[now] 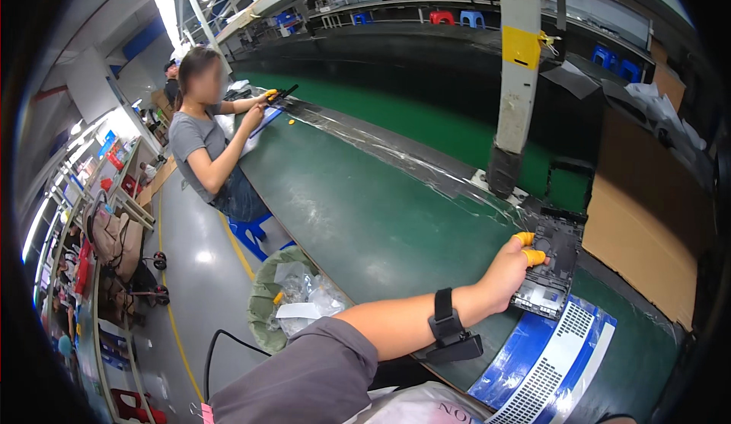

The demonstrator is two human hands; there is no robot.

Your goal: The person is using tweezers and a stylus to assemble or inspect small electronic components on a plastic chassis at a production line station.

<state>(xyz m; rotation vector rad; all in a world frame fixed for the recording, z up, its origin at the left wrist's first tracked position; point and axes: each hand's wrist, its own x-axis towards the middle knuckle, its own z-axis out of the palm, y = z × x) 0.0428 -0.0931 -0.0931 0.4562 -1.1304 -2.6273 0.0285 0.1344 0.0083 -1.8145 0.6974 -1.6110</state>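
Observation:
My left hand [514, 270] reaches across to the right side of the bench. Yellow finger cots cover its thumb and a finger. It grips the left edge of a black rectangular device housing [554, 256] with moulded ribs and a pale patch at its near end. The housing is tilted above the bench, close to a blue and white sheet [537, 371] printed with rows of dark marks. A black strap with a small box [449, 325] sits round my left wrist. My right hand is out of sight.
The green bench [381, 218] runs away to the far left, where a co-worker [205, 131] holds a dark part. A lined waste bin [266, 302] stands beside the bench's near edge. A post [518, 81] rises at the far edge; a cardboard sheet [643, 226] leans at right.

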